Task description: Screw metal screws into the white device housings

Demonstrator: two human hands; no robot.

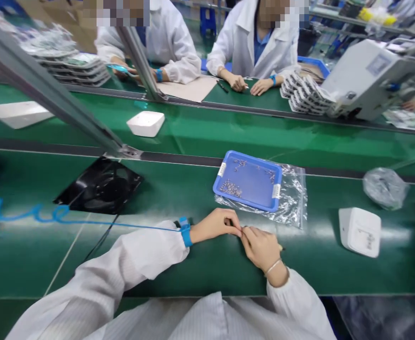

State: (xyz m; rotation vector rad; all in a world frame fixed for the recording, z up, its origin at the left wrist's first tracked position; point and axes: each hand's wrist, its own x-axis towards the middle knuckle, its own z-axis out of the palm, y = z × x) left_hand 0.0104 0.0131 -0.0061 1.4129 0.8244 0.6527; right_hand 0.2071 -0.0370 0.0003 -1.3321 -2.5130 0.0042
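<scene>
My left hand [220, 224], with a blue wrist strap [185, 231], is closed in a pinch. Its fingertips meet those of my right hand [262, 248], and whatever sits between them is too small to make out. The right fingers are curled round something mostly hidden; only a small yellowish end [281, 247] shows past the knuckles. Just beyond both hands lies a shallow blue tray [252, 182] holding small metal parts [230, 188], perhaps screws, in loose clusters. Under the tray is a clear plastic bag [292, 198].
A black fan [103, 185] lies at left, near the blue coiled cord [51, 213]. At right are a white housing [359, 232] and a crumpled plastic bag [385, 188]. White pieces [146, 123] rest on the green conveyor [207, 127]. A metal post [69, 104] slants across; two co-workers sit opposite.
</scene>
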